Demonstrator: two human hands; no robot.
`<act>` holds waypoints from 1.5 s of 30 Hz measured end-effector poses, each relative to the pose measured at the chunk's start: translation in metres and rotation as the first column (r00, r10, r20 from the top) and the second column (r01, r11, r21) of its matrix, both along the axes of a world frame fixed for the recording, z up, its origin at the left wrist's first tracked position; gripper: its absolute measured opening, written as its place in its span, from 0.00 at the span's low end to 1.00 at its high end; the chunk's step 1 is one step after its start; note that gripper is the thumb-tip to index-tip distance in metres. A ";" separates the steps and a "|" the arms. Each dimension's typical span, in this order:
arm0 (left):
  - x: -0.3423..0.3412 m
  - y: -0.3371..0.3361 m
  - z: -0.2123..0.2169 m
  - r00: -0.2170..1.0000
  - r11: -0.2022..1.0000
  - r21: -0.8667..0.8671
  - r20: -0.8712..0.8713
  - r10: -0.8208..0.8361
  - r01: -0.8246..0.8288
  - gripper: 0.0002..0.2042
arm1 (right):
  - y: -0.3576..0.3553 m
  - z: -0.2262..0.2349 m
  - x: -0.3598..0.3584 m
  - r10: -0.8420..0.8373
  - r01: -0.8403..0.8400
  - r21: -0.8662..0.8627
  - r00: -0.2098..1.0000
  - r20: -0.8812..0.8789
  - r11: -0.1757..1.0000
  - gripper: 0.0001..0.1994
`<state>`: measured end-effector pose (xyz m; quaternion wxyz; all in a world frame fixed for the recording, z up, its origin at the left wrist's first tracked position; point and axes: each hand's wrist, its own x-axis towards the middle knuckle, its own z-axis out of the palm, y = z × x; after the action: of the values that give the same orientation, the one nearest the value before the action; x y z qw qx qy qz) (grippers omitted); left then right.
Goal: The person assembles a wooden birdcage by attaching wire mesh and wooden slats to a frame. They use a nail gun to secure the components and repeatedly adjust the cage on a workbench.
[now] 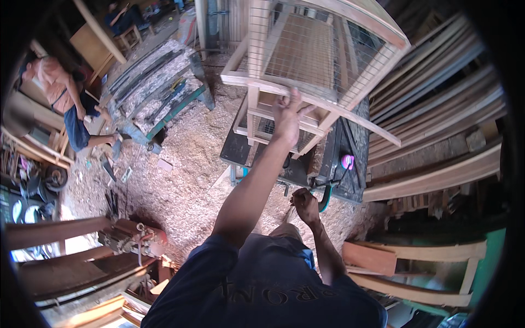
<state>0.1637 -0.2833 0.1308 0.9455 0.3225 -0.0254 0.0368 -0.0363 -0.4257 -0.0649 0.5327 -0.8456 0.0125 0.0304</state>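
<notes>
A wooden frame with wire mesh [306, 46] stands upright on a dark workbench ahead of me. Along its near lower edge runs a thin, slightly curved wooden strip [367, 121], its right end sticking out past the frame. My left hand [287, 115] is reached forward and grips this strip against the frame, one finger spread to the right. Close to my body, my right hand [305, 204] is closed, just left of a teal curved tool handle [327, 198]. Whatever lies inside its fingers is hidden.
The dark workbench [350, 183] carries a pink and purple round item [347, 161]. Long boards [437, 104] are stacked at the right. Wood shavings [191, 147] cover the floor. At the left, a person [60, 90] sits by a low bench [158, 93]; another person [117, 19] sits farther back.
</notes>
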 end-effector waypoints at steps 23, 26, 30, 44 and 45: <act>-0.006 -0.001 0.009 1.000 1.000 -0.015 0.013 -0.007 0.007 0.26 | -0.046 0.253 0.083 -0.274 0.151 0.230 0.583 0.765 0.962 0.10; -0.006 0.000 0.008 1.000 1.000 -0.016 0.023 0.001 -0.001 0.22 | -0.053 0.237 0.077 -0.274 0.137 0.240 0.564 0.779 0.961 0.08; -0.005 -0.001 0.004 0.998 0.999 0.054 0.065 -0.009 0.006 0.30 | -0.064 0.226 0.073 -0.316 0.167 0.273 0.621 0.717 0.947 0.07; -0.007 -0.006 0.008 0.998 0.997 0.042 0.008 0.066 -0.067 0.27 | -0.045 0.258 0.127 -0.219 -0.037 0.316 0.645 0.732 0.948 0.06; -0.007 -0.007 0.008 0.997 0.997 0.044 0.022 0.069 -0.070 0.27 | -0.043 0.257 0.128 -0.237 -0.035 0.333 0.634 0.736 0.942 0.06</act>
<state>0.1569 -0.2901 0.1386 0.9359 0.3440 -0.0247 0.0724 0.0919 -0.4692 0.1922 0.6165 -0.6792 -0.1715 -0.3595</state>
